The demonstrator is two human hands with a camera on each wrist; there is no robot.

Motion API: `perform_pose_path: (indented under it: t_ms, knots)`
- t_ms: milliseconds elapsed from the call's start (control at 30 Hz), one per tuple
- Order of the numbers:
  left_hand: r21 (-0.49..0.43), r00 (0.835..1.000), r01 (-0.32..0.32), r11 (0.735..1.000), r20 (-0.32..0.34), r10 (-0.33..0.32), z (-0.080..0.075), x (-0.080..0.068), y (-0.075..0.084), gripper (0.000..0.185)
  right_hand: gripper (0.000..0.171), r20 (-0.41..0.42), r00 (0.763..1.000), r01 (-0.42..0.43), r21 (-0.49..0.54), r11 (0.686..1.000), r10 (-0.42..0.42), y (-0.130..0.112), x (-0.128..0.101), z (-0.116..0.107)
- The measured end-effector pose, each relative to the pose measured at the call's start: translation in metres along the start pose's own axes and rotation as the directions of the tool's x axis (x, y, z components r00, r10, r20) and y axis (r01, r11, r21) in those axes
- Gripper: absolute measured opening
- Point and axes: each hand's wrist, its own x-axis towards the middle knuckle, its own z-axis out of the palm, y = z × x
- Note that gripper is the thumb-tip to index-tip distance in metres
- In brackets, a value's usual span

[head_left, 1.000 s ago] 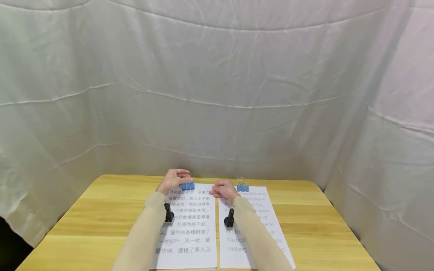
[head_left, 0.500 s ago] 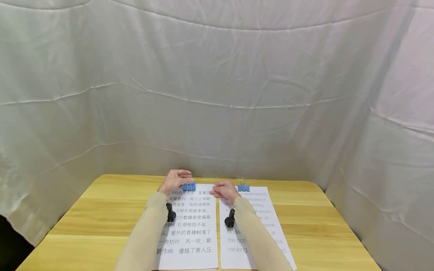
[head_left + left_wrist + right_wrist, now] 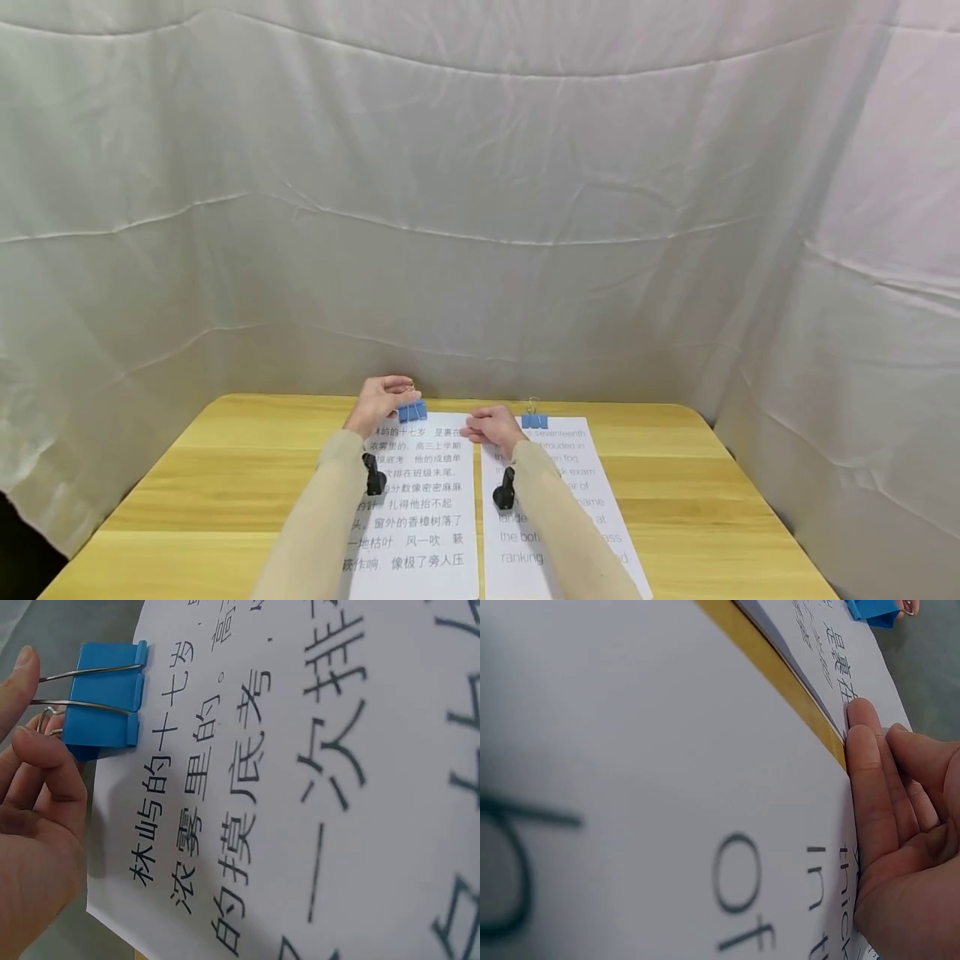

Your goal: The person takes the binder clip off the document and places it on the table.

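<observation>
In the head view, my left hand (image 3: 378, 404) is at the top of the left paper stack (image 3: 423, 500), printed with Chinese text. Its thumb and fingers pinch the wire handles of a blue binder clip (image 3: 105, 694), whose mouth lies over the stack's top edge. My right hand (image 3: 493, 427) is at the same stack's top right corner. The right wrist view has its thumb (image 3: 919, 754) and fingers (image 3: 868, 761) pinching that corner. Beneath the right forearm lies a second paper stack (image 3: 528, 575) with English text, a blue binder clip (image 3: 535, 421) on its top edge.
Both stacks lie side by side on a wooden table (image 3: 697, 517), a narrow strip of wood between them. A pale cloth curtain (image 3: 480, 292) stands behind the table's back edge and along its sides. Each wrist wears a black mount.
The head view has tilted slightly, shifting everything in it a little. The left hand's clip has turned slightly, its right side higher. The right hand keeps its place at the corner.
</observation>
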Motion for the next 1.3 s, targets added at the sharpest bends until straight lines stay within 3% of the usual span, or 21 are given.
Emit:
perform_pose_path:
  t_ms: [367,567,833,1300]
  knots:
    - [-0.029,0.998,-0.062,0.998,-0.025,0.061,-0.005,0.005,0.008,0.049,0.036,-0.019,1.0,-0.01,0.012,1.0,0.01,-0.002,0.001,0.0]
    - [-0.047,0.997,-0.06,0.997,-0.045,0.058,-0.006,0.005,0.012,0.048,0.036,-0.013,1.0,-0.01,0.027,1.0,0.01,0.0,0.003,0.0]
    - [-0.101,0.998,-0.069,0.993,-0.002,0.069,-0.008,0.005,0.014,0.054,0.035,-0.017,1.0,-0.02,0.019,1.0,0.02,-0.002,0.002,0.0]
    - [-0.007,0.999,-0.053,0.999,-0.003,0.053,-0.009,-0.004,0.006,0.063,0.038,-0.023,0.999,-0.029,-0.001,1.0,0.029,0.001,0.0,-0.003]
